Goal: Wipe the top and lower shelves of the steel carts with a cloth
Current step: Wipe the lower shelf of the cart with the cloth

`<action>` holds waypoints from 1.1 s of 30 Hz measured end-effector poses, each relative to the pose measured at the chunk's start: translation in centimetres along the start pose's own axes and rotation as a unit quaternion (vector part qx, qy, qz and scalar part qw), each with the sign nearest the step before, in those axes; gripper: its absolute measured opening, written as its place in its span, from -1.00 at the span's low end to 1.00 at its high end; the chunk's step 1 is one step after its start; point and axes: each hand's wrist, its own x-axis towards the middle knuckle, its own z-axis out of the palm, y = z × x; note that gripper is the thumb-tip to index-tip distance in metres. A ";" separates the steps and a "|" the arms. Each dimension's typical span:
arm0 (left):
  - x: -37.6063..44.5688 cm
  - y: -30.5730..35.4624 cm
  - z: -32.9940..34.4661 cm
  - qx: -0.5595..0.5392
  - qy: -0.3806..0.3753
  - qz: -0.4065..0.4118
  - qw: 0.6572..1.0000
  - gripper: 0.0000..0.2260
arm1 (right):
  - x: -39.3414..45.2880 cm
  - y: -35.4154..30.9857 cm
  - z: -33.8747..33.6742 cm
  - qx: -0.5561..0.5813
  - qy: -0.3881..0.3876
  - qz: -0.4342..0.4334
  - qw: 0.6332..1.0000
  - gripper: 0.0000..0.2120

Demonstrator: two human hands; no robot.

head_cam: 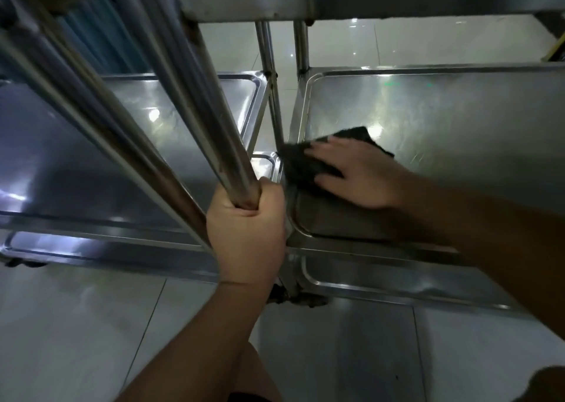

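Nearest, the left hand is clenched around a steel upright post of the cart, fingers wrapped fully round the tube just above the shelf corner. Just beyond it and to the right, the right hand lies flat with straight, spread fingers pressing a dark cloth onto the middle shelf of the right-hand cart. The cloth sits in that tray's near-left corner, against the raised rim; its left part and far corner stick out past the fingertips, the rest is under the palm. Below it, the lower shelf shows only its front edge. To the left, the neighbouring cart's shelf holds nothing but reflections. Farther back, pale floor tiles show between the far posts.
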 end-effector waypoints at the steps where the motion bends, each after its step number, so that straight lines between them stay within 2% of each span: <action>1: 0.0 0.0 -0.1 -0.001 -0.003 0.005 1.000 -0.62 | 2.2 0.8 -0.4 -0.005 0.015 0.040 0.999 -0.37; 5: 0.1 -0.1 -0.3 0.002 -0.001 0.010 1.000 -0.66 | 10.7 3.6 -1.7 0.010 0.009 0.177 0.984 -0.30; 8: 0.2 -0.4 -0.2 0.003 0.001 0.010 1.000 -0.67 | 13.6 3.6 -1.4 0.027 -0.001 0.214 0.976 -0.27; 14: 0.4 -0.7 -0.1 -0.010 -0.002 0.017 1.000 -0.63 | 9.5 -1.1 0.3 0.054 0.051 0.161 0.984 -0.28; 21: 0.2 -0.4 0.0 -0.041 -0.013 -0.022 0.999 -0.59 | 0.7 -7.0 2.0 0.014 -0.006 0.092 0.996 -0.32; 26: 0.5 -0.3 -0.2 0.013 -0.005 -0.038 0.999 -0.65 | -5.2 -10.0 2.7 0.051 -0.015 0.078 0.996 -0.34; 30: 0.1 0.2 -0.5 0.032 -0.030 -0.061 0.997 -0.76 | -7.7 -10.2 2.4 0.039 -0.027 0.072 0.996 -0.33; 33: -0.2 0.5 -1.1 0.071 -0.043 -0.046 0.996 -0.73 | -9.4 -9.9 2.1 0.014 -0.029 0.080 0.996 -0.33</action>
